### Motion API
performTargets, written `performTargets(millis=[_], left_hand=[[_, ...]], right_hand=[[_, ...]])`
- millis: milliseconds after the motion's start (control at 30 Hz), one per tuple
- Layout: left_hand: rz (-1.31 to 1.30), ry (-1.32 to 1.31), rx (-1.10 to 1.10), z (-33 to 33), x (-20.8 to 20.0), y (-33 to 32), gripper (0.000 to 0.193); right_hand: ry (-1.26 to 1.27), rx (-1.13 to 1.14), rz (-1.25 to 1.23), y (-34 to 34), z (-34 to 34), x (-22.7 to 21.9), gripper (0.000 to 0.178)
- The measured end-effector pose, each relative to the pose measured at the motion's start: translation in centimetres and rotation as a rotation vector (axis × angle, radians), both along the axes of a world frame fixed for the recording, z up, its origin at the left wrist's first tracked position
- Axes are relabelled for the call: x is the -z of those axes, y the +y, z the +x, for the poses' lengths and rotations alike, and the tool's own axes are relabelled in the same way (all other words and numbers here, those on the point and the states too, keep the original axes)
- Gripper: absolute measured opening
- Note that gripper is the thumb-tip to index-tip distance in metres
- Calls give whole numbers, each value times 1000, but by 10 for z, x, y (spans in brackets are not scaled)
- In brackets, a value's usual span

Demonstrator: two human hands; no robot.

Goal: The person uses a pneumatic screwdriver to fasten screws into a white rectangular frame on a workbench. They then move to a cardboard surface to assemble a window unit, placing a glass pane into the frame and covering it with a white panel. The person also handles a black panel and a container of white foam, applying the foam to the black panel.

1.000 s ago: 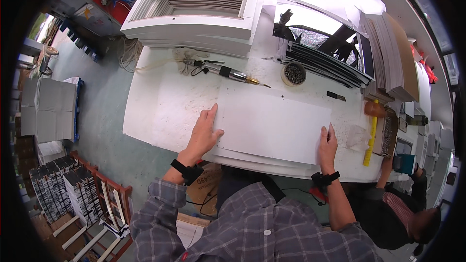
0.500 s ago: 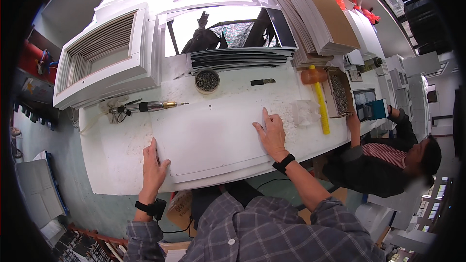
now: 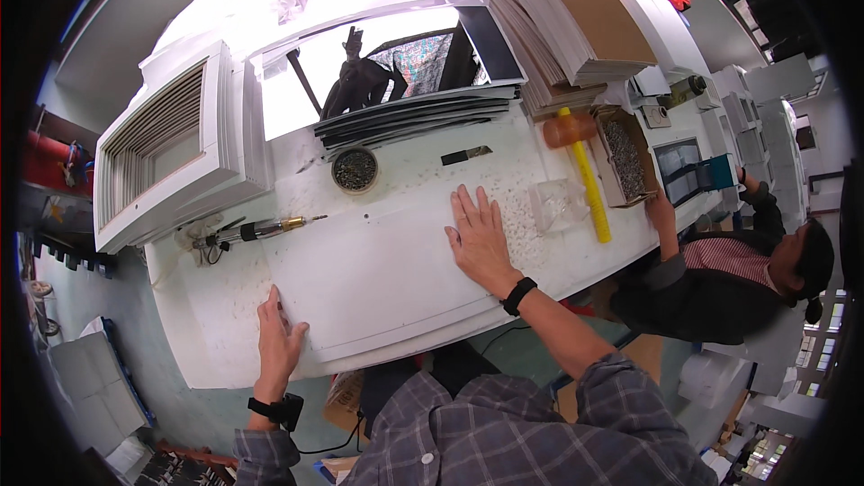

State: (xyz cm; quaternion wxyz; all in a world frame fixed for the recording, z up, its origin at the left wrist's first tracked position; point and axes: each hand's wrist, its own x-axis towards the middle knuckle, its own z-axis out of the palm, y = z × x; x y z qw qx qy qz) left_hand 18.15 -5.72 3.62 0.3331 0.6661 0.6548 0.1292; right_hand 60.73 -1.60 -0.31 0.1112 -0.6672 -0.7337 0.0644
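A flat white panel (image 3: 360, 283) lies on the white table in front of me. My left hand (image 3: 279, 339) is at the panel's left end, fingers apart and holding nothing. Flat on the panel's right end rests my right hand (image 3: 484, 243), its fingers stretched out. Beyond the panel, a powered screwdriver (image 3: 259, 230) lies on the left with its bit pointing right. A round tub (image 3: 355, 170) of small dark metal pieces stands farther back. To its right is a utility knife (image 3: 465, 156).
Stacked white frames (image 3: 216, 144) stand at the back left, beside a glossy mirror-like panel (image 3: 405, 63). Tall boards (image 3: 576, 18) rise at back right. A yellow-handled mallet (image 3: 589, 180), a clear bag (image 3: 556, 205) and a hardware box (image 3: 624, 157) sit right, near another person (image 3: 720, 279).
My view has tilted, shifting the whole scene. My right hand has flattened, its fingers now stretched together on the panel. The left hand stays at the left end.
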Motion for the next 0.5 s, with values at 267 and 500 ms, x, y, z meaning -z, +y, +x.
performTargets(millis=[267, 500], left_hand=[[158, 385, 253, 23, -18, 5, 109], [41, 462, 499, 55, -18, 56, 138]], right_hand=[[-64, -31, -41, 1, 3, -1, 67], [-37, -99, -72, 6, 12, 0, 75]])
